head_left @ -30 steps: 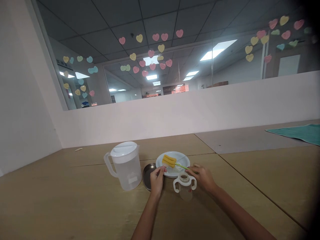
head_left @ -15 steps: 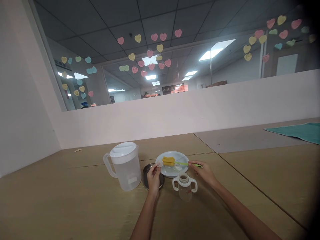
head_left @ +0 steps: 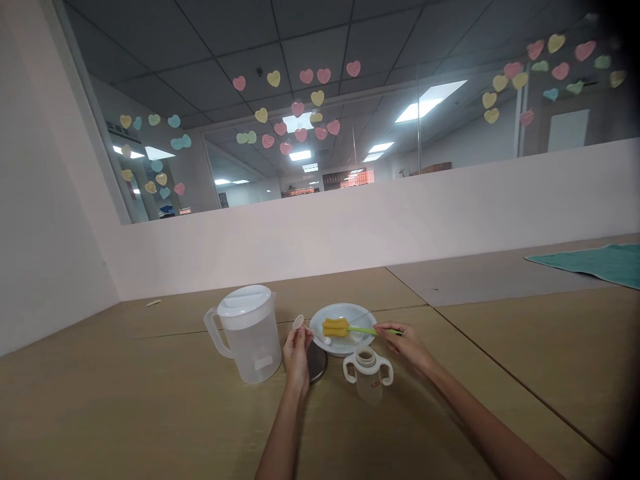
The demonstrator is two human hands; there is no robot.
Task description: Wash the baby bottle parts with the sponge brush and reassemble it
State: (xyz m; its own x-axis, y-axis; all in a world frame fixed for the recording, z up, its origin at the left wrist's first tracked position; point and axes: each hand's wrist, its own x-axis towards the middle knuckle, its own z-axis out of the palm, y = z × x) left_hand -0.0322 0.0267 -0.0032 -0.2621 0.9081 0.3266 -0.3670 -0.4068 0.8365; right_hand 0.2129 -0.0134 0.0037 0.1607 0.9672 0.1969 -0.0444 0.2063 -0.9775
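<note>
My left hand (head_left: 297,360) is closed on a sippy-cup straw piece (head_left: 299,322), a small pale ring with a thin tube ending in a white ball. The tube points right, over the rim of a white bowl (head_left: 370,320). In my right hand (head_left: 406,343) is the green handle of a sponge brush (head_left: 336,327), its yellow sponge head resting in the bowl. A clear bottle with two white handles (head_left: 369,380) stands upright and uncapped in front of the bowl, between my hands. Partly hidden behind my left hand lies a dark round metal dish (head_left: 318,365).
To the left stands a lidded translucent pitcher (head_left: 254,343), its handle facing left. A teal cloth (head_left: 595,263) lies at the far right of the table. Behind the table rises a white wall (head_left: 320,237) with a window above, dotted with heart-shaped notes.
My left hand has moved a little left and turned the straw piece, so its tube and white ball now show. The right hand and brush have barely moved.
</note>
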